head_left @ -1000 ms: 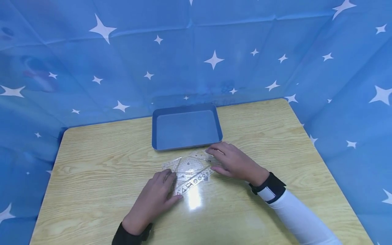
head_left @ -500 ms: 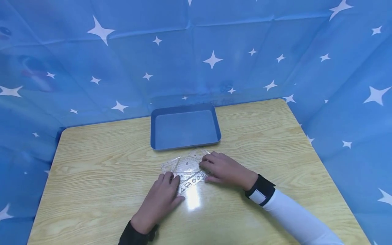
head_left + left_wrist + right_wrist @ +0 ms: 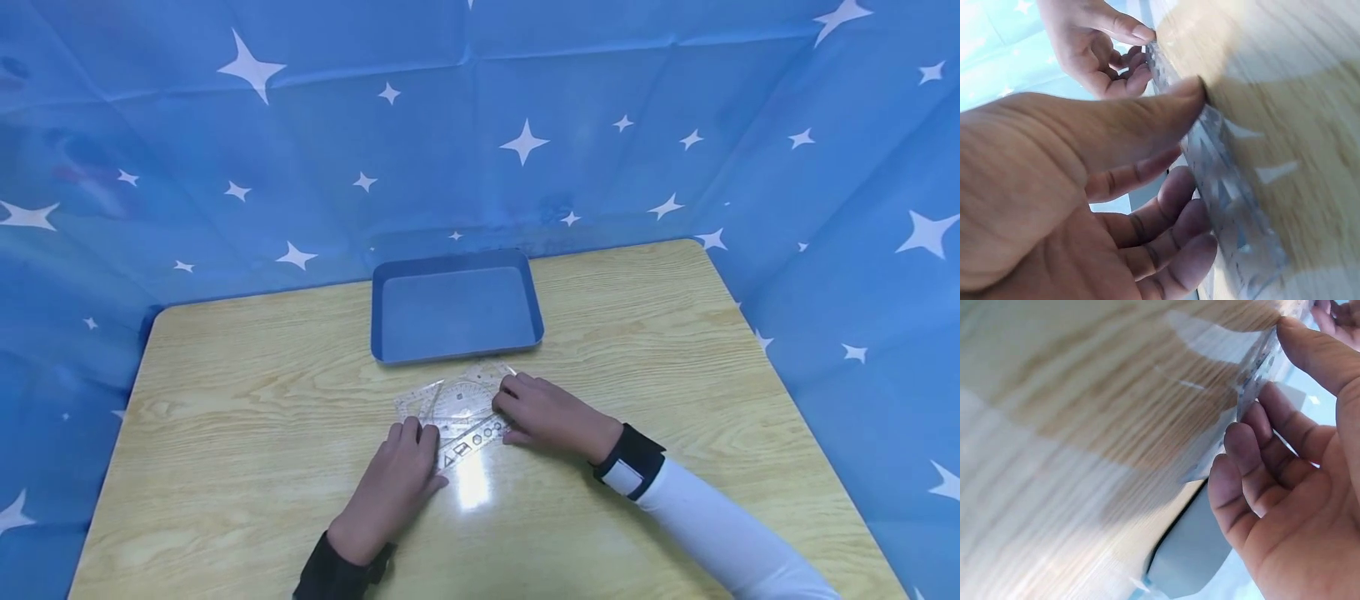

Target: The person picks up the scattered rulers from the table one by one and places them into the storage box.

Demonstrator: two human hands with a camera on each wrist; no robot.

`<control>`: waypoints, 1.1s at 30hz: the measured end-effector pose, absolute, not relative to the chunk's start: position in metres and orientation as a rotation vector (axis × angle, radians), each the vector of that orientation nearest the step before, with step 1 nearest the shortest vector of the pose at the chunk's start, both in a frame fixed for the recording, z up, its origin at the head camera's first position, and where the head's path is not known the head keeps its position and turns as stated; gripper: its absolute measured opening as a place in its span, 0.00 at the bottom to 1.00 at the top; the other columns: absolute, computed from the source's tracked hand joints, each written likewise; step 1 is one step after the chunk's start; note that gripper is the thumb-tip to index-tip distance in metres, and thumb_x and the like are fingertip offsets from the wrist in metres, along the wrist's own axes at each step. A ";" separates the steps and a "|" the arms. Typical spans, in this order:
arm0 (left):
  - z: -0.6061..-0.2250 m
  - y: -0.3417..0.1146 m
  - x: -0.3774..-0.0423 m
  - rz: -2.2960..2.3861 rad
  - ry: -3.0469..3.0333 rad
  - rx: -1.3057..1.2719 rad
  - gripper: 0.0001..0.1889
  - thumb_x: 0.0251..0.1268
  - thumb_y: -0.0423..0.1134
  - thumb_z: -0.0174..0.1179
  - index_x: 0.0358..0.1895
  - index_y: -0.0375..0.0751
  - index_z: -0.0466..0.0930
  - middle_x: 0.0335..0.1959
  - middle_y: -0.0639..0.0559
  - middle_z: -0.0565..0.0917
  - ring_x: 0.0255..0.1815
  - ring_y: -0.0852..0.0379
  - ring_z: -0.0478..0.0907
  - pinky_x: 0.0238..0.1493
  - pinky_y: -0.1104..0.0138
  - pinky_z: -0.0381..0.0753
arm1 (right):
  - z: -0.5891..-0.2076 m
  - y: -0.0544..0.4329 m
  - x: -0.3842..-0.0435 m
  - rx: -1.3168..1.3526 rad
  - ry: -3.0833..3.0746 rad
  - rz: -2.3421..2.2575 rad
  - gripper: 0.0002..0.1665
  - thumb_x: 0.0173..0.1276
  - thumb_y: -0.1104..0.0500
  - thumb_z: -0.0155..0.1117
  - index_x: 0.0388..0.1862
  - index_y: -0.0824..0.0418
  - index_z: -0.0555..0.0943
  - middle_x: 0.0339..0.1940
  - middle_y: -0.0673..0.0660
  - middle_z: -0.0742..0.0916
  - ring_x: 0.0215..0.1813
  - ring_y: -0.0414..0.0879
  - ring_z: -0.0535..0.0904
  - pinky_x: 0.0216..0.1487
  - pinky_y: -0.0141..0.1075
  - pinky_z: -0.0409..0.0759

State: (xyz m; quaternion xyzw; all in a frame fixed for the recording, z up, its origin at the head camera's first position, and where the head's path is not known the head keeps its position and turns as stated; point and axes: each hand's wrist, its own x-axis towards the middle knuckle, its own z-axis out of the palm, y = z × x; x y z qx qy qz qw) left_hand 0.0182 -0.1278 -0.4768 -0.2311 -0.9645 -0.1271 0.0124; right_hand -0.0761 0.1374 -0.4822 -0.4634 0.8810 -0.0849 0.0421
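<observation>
A clear plastic ruler (image 3: pixel 468 444) with cut-out shapes lies slanted across the near side of a group of clear drawing tools. My left hand (image 3: pixel 397 479) pinches its lower left end; in the left wrist view the thumb is on the near edge of the ruler (image 3: pixel 1229 200) and the fingers are at the far side. At the upper right end my right hand (image 3: pixel 555 419) pinches it between thumb and curled fingers. Between the hands a clear protractor (image 3: pixel 457 402) overlaps the set square (image 3: pixel 411 402) on the left. Another clear piece (image 3: pixel 489 372) shows behind, partly covered by my right fingers.
Just behind the tools sits a blue rectangular tray (image 3: pixel 457 312), near the table's back edge. The wood-grain table (image 3: pixel 247 400) has a bright light reflection in front of the ruler. A blue cloth (image 3: pixel 450 125) with white stars hangs around the back and sides.
My right hand has come left and slightly down, from beside the tools onto the ruler's right end. My left hand has shifted a little right, its fingers closing in on the ruler.
</observation>
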 end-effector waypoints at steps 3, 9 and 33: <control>-0.477 -0.126 0.017 -0.423 -3.036 -0.701 0.29 0.50 0.46 0.80 0.44 0.33 0.72 0.35 0.45 0.69 0.34 0.50 0.65 0.31 0.62 0.68 | -0.483 0.137 -0.076 -1.415 2.703 -0.256 0.22 0.68 0.45 0.73 0.49 0.58 0.79 0.40 0.52 0.78 0.39 0.44 0.70 0.40 0.37 0.75; -0.475 -0.122 0.012 -0.583 -3.108 -0.657 0.26 0.51 0.39 0.80 0.45 0.33 0.73 0.35 0.47 0.71 0.35 0.51 0.67 0.35 0.61 0.71 | -0.481 0.137 -0.076 -1.385 2.704 -0.229 0.22 0.67 0.44 0.74 0.44 0.58 0.78 0.38 0.51 0.77 0.38 0.43 0.70 0.39 0.37 0.75; -0.467 -0.123 0.006 -0.397 -2.836 -0.838 0.09 0.57 0.23 0.62 0.38 0.37 0.74 0.31 0.47 0.71 0.28 0.53 0.64 0.27 0.64 0.67 | -0.477 0.139 -0.073 -1.495 2.717 -0.287 0.15 0.68 0.53 0.73 0.45 0.57 0.79 0.36 0.50 0.78 0.34 0.42 0.72 0.37 0.36 0.78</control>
